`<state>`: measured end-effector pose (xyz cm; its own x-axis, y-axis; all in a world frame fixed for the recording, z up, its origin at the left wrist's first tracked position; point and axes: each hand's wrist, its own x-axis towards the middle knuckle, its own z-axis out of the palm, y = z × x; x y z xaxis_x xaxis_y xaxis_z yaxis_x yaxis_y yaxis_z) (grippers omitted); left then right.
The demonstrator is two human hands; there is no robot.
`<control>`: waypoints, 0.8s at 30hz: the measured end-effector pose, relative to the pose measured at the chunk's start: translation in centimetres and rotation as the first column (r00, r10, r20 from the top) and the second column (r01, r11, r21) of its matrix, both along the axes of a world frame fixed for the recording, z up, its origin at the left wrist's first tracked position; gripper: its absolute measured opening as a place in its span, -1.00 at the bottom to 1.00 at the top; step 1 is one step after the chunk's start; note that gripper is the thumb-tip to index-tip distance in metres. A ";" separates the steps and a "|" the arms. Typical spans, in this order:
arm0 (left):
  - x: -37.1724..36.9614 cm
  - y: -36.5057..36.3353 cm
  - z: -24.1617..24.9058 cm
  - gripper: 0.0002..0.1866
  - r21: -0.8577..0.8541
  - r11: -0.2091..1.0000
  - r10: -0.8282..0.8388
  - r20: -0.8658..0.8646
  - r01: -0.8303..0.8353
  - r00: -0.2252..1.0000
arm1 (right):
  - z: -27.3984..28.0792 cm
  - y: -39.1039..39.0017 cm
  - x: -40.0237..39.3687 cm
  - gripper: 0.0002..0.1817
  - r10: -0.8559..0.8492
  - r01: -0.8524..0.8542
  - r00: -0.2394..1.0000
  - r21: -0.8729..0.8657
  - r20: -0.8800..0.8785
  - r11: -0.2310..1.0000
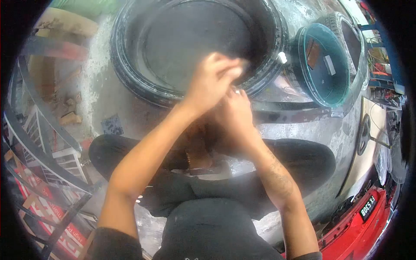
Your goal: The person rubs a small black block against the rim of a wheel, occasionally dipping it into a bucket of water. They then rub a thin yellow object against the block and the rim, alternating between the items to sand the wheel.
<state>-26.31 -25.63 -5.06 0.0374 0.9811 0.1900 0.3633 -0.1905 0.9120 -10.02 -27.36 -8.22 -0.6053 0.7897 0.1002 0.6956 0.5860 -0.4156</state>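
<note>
Hovering close together at the five o'clock edge of a black tub (129, 78), the left hand (212, 77) and right hand (237, 108) have fingers curled in; blur means I cannot tell how tightly they close or whether they hold anything. The tub sits at twelve o'clock, a green bucket (336, 85) at two beside a tire (336, 24), and a red panel (378, 223) at four.
</note>
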 end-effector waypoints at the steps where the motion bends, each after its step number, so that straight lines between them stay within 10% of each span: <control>1: -0.5 -1.3 0.2 -0.67 0.002 1.000 0.026 0.024 -0.026 0.999 | 0.7 0.0 0.0 -0.59 -0.006 0.009 0.999 -0.040 0.052 0.999; 5: -3.0 -5.5 1.1 -0.66 -0.084 0.996 0.030 0.011 -0.029 0.999 | -0.4 0.4 -0.4 -0.61 -0.002 0.001 0.999 0.031 0.049 1.000; 9: 1.8 6.0 -2.7 -0.63 0.133 0.989 0.066 -0.011 -0.064 0.998 | 0.2 0.2 -0.1 -0.58 0.008 -0.006 0.999 -0.046 0.054 0.999; 15: -1.0 7.5 0.5 -0.59 -0.104 0.971 0.226 0.126 -0.214 0.966 | 0.9 0.2 -0.3 -0.57 -0.028 0.029 1.000 -0.038 0.005 0.999; 21: 11.5 12.7 5.2 -0.61 0.032 0.990 -0.139 0.124 0.136 0.983 | -0.3 0.3 -0.6 -0.57 -0.007 0.002 0.999 -0.128 -0.031 0.992; 24: 22.4 17.1 4.5 -0.58 0.253 0.900 -0.341 -0.098 0.354 0.935 | -2.4 -0.9 -0.9 -0.56 -0.158 0.087 0.910 -0.195 -0.384 0.977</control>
